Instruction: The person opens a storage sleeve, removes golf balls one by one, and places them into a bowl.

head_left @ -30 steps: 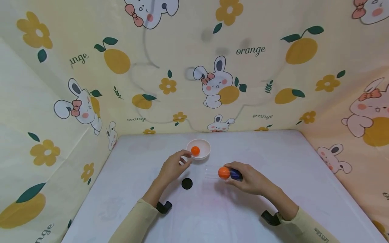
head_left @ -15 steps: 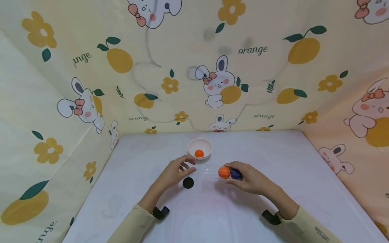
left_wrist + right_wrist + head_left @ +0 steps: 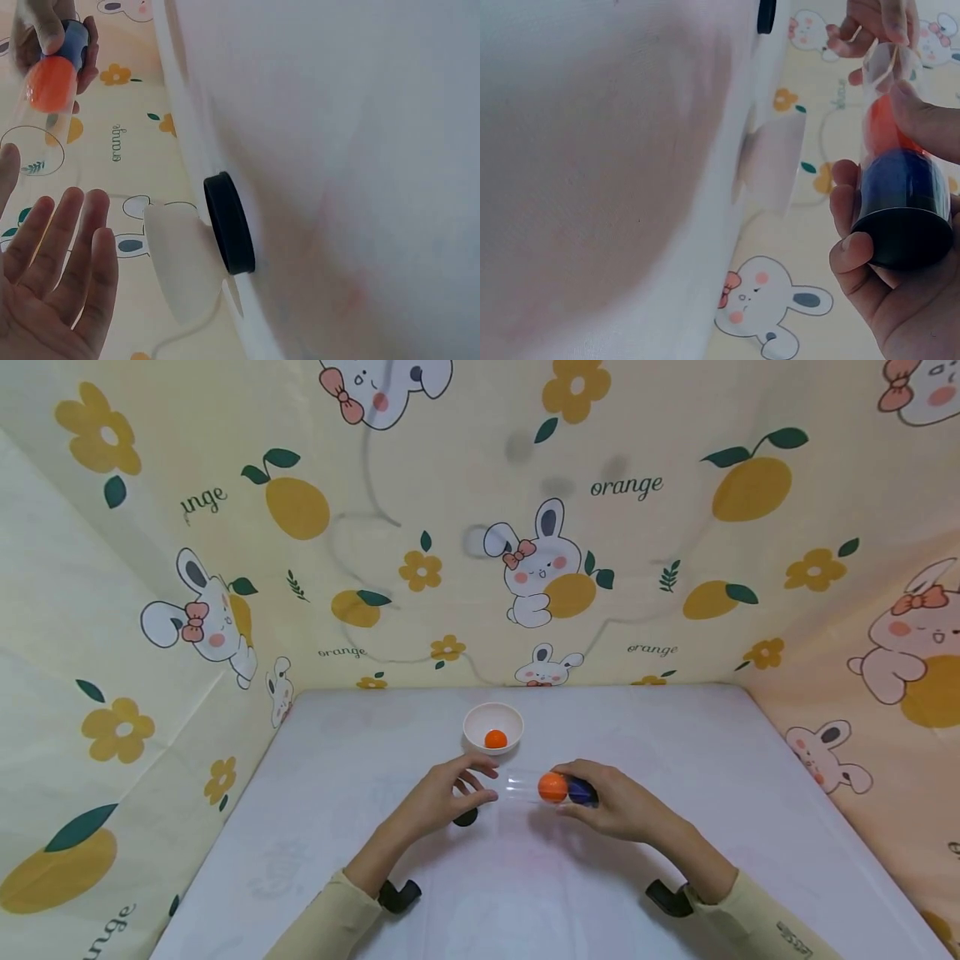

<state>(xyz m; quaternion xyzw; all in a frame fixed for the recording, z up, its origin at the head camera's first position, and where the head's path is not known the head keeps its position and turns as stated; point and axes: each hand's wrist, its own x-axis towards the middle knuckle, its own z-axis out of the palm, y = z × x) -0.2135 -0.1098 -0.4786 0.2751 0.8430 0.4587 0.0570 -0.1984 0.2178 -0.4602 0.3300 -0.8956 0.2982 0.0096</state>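
Note:
My right hand [image 3: 618,799] grips a clear tube [image 3: 521,787] by its capped end, holding it sideways above the table. Inside, an orange ball [image 3: 552,787] sits against a blue ball [image 3: 900,176], and a black cap [image 3: 904,238] covers the end near my right palm. The tube's other end, its mouth round and uncovered in the left wrist view, faces my left hand [image 3: 442,795]. Those left fingers are spread and loosely bent, holding nothing, with their tips just short of the mouth. A loose black lid [image 3: 230,225] lies on the table below, partly hidden by my left hand in the head view.
Behind the hands stands a white bowl [image 3: 493,715] with another orange ball [image 3: 495,740] in it. The white-covered table [image 3: 637,727] ends at a printed cloth backdrop [image 3: 465,602] at the back and sides.
My left hand has come away from the bowl, toward me and right, to the tube's mouth. The orange ball in the bowl has settled at the near side. My right hand has stayed put.

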